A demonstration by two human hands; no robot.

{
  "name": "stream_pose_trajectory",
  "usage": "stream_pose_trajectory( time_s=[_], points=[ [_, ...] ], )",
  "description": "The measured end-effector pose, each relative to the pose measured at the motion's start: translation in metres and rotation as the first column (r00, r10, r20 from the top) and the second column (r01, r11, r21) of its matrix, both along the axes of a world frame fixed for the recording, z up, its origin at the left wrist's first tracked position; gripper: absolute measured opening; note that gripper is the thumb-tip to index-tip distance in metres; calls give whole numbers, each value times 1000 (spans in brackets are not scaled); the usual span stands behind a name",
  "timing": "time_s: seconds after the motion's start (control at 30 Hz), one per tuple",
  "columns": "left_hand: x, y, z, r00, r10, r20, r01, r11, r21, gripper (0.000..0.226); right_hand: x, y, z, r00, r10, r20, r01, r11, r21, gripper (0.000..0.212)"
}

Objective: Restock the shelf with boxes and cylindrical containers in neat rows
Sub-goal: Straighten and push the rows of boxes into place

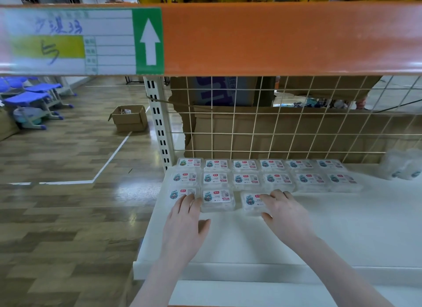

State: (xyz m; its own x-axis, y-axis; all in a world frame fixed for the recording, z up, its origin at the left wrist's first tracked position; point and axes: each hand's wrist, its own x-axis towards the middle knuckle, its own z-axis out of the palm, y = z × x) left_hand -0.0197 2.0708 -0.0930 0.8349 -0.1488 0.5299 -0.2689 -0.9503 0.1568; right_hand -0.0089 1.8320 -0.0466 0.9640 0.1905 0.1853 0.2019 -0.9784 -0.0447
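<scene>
Here the flat white shelf board (296,233) carries small clear plastic boxes with white printed labels (245,178), two full rows of six against the cream wire mesh back (296,128). The left hand (185,224) lies open, its fingers together on the front row's leftmost box (180,193). The right hand (285,213) clasps the third front box (252,202), thumb against its near edge, apart from the second (218,199).

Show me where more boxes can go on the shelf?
The white shelf is bare right of the right hand and in front of both hands, up to its front lip. The back left is crowded: two full rows of clear plastic labelled boxes against the wire mesh.
</scene>
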Motion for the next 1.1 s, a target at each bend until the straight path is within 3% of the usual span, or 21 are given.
stream_pose_trajectory(
  time_s=[0.4, 0.67, 1.1],
  points=[
    [1, 0, -2, 999, 20, -33, -20, 1000, -7, 58, 9, 9, -8, 998, -12, 62, 8, 998, 61, 28],
    [1, -3, 1, 999, 49, -1, -49, 998, 42, 57, 12, 12, -15, 981, 7, 194, -18, 998, 53, 39],
    [1, -5, 4, 997, 36, -69, -35, 999, 8, 59, 9, 15, -21, 966, -20, 258, 2, 997, 72, 42]
  ],
)
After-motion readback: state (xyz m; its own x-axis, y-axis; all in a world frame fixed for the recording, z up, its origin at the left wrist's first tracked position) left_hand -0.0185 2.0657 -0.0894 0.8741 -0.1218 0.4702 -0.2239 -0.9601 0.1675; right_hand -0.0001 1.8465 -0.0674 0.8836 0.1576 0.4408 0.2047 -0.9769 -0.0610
